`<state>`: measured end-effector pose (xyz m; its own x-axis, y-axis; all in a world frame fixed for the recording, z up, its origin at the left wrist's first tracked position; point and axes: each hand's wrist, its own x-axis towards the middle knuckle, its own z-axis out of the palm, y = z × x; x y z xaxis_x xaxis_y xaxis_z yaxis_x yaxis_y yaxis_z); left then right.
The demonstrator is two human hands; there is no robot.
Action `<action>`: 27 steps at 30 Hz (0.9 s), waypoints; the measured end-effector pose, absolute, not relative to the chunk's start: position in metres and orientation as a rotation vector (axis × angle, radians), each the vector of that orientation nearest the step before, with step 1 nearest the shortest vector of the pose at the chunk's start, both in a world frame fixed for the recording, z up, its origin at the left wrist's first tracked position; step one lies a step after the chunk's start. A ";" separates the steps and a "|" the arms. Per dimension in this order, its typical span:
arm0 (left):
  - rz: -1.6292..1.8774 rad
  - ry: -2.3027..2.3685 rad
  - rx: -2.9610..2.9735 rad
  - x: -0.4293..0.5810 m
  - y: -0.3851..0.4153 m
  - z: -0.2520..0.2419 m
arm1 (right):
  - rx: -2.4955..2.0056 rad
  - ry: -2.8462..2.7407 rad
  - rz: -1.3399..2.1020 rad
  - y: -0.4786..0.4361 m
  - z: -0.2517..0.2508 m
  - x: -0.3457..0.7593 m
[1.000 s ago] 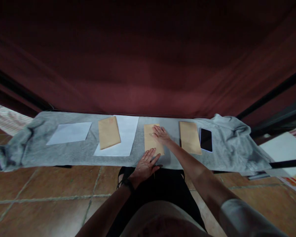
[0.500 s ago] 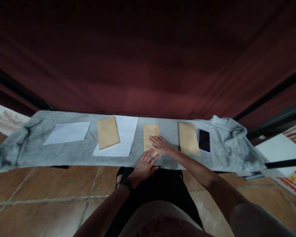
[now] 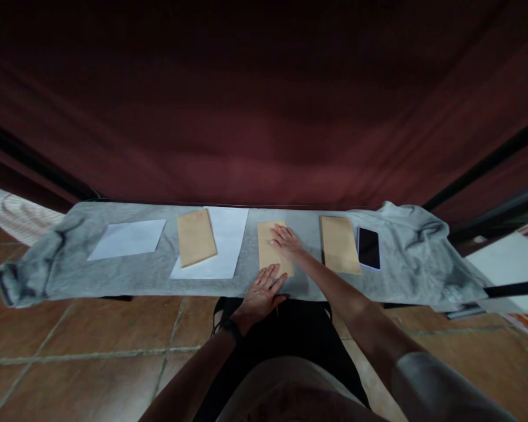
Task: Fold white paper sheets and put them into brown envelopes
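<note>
flat tan paper envelope (image 3: pixel 271 249) lies mid-table on the grey cloth (image 3: pixel 136 275), long axis near-to-far. right hand (image 3: pixel 286 241) and left hand (image 3: pixel 261 293) press it, fingers spread flat. second tan envelope (image 3: pixel 338 244) and black phone (image 3: pixel 368 248) lie right; nothing obstructs.

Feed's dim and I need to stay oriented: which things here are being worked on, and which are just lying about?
In hand: middle envelope, right hand flat on it, left hand at its near edge.
Lying about: left envelope on a white sheet, right envelope, phone, loose white sheet, grey cloth underneath.
</note>
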<state>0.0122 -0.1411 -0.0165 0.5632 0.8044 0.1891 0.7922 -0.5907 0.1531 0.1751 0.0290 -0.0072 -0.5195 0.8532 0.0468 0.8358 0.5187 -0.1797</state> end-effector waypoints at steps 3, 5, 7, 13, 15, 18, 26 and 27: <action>0.369 1.416 2.736 0.013 -0.141 -0.017 | -1.589 -2.526 0.242 0.035 -0.003 0.167; 0.378 1.420 2.735 0.013 -0.142 -0.018 | -1.573 -2.523 0.275 0.029 -0.003 0.167; 0.395 1.422 2.729 0.013 -0.142 -0.019 | -1.504 -2.556 0.298 0.017 -0.004 0.173; 0.414 1.432 2.730 0.013 -0.142 -0.015 | -1.382 -2.642 0.351 -0.047 -0.015 0.205; 0.413 1.431 2.731 0.013 -0.143 -0.012 | -1.375 -2.645 0.365 -0.070 -0.018 0.215; 0.399 1.439 2.727 0.015 -0.143 -0.009 | -1.302 -2.628 0.318 -0.101 -0.021 0.225; 0.455 1.680 2.575 0.018 -0.153 -0.018 | -1.310 -2.462 0.091 -0.146 -0.024 0.230; 0.480 1.749 2.521 0.017 -0.155 -0.019 | -1.317 -2.449 0.082 -0.147 -0.024 0.229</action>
<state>0.0169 -0.1545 -0.0186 0.3181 0.9195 0.2308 0.9085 -0.3652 0.2030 0.2291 -0.1474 -0.0242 -0.5022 0.8173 0.2824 0.7966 0.5643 -0.2166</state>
